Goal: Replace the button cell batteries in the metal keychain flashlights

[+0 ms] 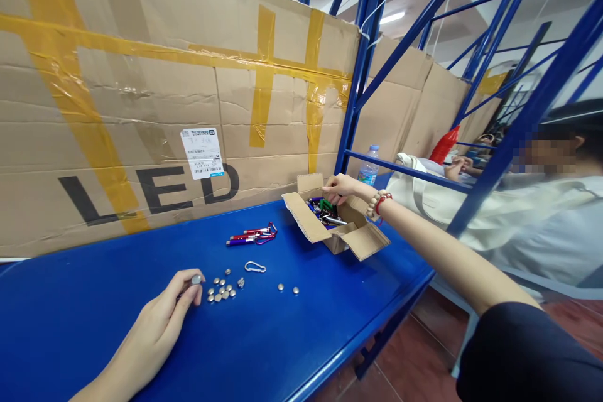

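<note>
My left hand is closed, with a silver button cell pinched between thumb and fingertips. Several more button cells lie loose on the blue table just to its right, two of them farther off. At the small open cardboard box, my right hand reaches over the flaps with curled fingers; what they hold, if anything, I cannot make out. Inside the box are several slim metal keychain torches in blue, green and silver. A silver carabiner clip rests on the table between the cells and the box.
Red and blue keychain torches with clips lie on the blue table. A big taped cardboard sheet stands along the back. Blue rack posts rise behind the box, near a water bottle. Another person sits at right.
</note>
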A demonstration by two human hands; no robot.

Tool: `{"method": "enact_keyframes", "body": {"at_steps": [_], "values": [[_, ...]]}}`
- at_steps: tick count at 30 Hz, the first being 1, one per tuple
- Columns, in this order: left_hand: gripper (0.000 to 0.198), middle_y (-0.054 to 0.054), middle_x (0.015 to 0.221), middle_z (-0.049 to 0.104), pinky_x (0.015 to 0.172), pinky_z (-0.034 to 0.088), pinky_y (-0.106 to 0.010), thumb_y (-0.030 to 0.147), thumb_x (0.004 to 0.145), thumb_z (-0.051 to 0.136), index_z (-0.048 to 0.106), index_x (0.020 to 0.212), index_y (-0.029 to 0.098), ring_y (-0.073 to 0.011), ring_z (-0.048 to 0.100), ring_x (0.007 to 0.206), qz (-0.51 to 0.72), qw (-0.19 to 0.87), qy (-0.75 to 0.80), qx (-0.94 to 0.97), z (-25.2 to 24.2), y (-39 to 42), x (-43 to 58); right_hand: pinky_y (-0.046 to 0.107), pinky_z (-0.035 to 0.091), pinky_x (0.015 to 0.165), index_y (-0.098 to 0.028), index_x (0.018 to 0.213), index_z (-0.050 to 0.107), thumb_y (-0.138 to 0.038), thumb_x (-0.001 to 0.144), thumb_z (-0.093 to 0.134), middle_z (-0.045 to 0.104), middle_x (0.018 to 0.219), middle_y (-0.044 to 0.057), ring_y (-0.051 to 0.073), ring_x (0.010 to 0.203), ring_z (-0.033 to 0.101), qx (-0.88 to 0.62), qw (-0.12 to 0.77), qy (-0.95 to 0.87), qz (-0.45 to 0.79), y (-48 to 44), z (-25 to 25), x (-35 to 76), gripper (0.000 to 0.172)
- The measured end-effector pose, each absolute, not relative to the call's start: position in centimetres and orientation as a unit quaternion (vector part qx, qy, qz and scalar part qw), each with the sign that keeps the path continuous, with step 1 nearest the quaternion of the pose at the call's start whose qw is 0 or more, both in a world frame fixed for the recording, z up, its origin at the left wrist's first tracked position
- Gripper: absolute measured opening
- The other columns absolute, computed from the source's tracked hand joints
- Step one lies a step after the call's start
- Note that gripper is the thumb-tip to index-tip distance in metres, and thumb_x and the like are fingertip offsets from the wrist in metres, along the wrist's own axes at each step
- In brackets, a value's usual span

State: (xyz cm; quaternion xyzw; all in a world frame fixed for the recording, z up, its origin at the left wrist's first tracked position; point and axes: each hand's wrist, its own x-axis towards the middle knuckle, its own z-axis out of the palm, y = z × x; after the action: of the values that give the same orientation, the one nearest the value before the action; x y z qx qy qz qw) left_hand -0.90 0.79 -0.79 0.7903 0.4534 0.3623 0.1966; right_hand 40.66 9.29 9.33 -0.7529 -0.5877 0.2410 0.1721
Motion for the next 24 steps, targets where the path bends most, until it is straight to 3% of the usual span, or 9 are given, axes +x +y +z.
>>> {"method": "enact_keyframes", "body": {"at_steps": [5, 9, 13, 16, 20, 24], "values": [[0.031, 0.002, 0.066, 0.056, 0.049, 0.038, -0.021, 0.052, 0.088, 0.034, 0.048, 0.093, 0.024, -0.0137, 0.049, 0.053, 0.362, 0.202, 0.456, 0.788, -0.9, 0.9, -0.9, 0.02, 0.053, 0.056, -0.01, 0.087, 0.066, -0.053, 0.079, 0.057, 0.072, 0.08, 0.01, 0.016, 0.066, 0.068, -0.76, 0.116, -0.592, 0.24, 9.3, 9.4, 40.8, 0.044], [0.031, 0.002, 0.066, 0.057, 0.049, 0.038, -0.021, 0.052, 0.088, 0.034, 0.048, 0.092, 0.024, -0.014, 0.051, 0.055, 0.362, 0.204, 0.459, 0.786, -0.8, 0.9, -0.9, 0.019, 0.05, 0.054, -0.011, 0.086, 0.067, -0.047, 0.084, 0.054, 0.072, 0.078, 0.009, 0.015, 0.066, 0.068, -0.763, 0.077, -0.607, 0.21, 9.3, 9.1, 41.0, 0.038], [0.032, 0.002, 0.066, 0.056, 0.051, 0.039, -0.021, 0.053, 0.087, 0.034, 0.048, 0.092, 0.024, -0.0142, 0.051, 0.056, 0.364, 0.197, 0.466, 0.782, -0.8, 0.7, -0.9, 0.021, 0.051, 0.068, -0.013, 0.105, 0.064, -0.034, 0.085, 0.056, 0.068, 0.105, 0.011, 0.019, 0.089, 0.066, -0.753, 0.074, -0.641, 0.132, 8.9, 9.4, 41.0, 0.03], [0.033, 0.002, 0.067, 0.057, 0.053, 0.04, -0.02, 0.053, 0.087, 0.034, 0.048, 0.092, 0.024, -0.0146, 0.053, 0.059, 0.369, 0.192, 0.474, 0.776, -0.9, 0.6, -0.9, 0.022, 0.046, 0.082, -0.019, 0.122, 0.055, -0.026, 0.077, 0.063, 0.059, 0.123, 0.008, 0.021, 0.107, 0.057, -0.72, 0.063, -0.685, 0.092, 8.5, 9.6, 40.3, 0.046], [0.03, 0.002, 0.069, 0.058, 0.053, 0.041, -0.02, 0.051, 0.087, 0.034, 0.048, 0.093, 0.025, -0.0146, 0.055, 0.061, 0.364, 0.189, 0.483, 0.774, -1.1, 0.8, -0.9, 0.021, 0.047, 0.076, -0.023, 0.11, 0.064, -0.028, 0.053, 0.079, 0.066, 0.108, 0.002, 0.02, 0.095, 0.062, -0.656, -0.011, -0.744, 0.124, 8.1, 7.9, 39.2, 0.059], [0.03, 0.002, 0.069, 0.058, 0.053, 0.042, -0.02, 0.051, 0.087, 0.034, 0.047, 0.094, 0.024, -0.0136, 0.053, 0.057, 0.35, 0.179, 0.495, 0.775, -1.1, 1.3, -1.0, 0.022, 0.045, 0.072, -0.018, 0.115, 0.059, -0.036, 0.063, 0.072, 0.064, 0.111, 0.006, 0.019, 0.093, 0.061, -0.636, -0.023, -0.763, 0.108, 8.4, 5.3, 38.8, 0.057]]}}
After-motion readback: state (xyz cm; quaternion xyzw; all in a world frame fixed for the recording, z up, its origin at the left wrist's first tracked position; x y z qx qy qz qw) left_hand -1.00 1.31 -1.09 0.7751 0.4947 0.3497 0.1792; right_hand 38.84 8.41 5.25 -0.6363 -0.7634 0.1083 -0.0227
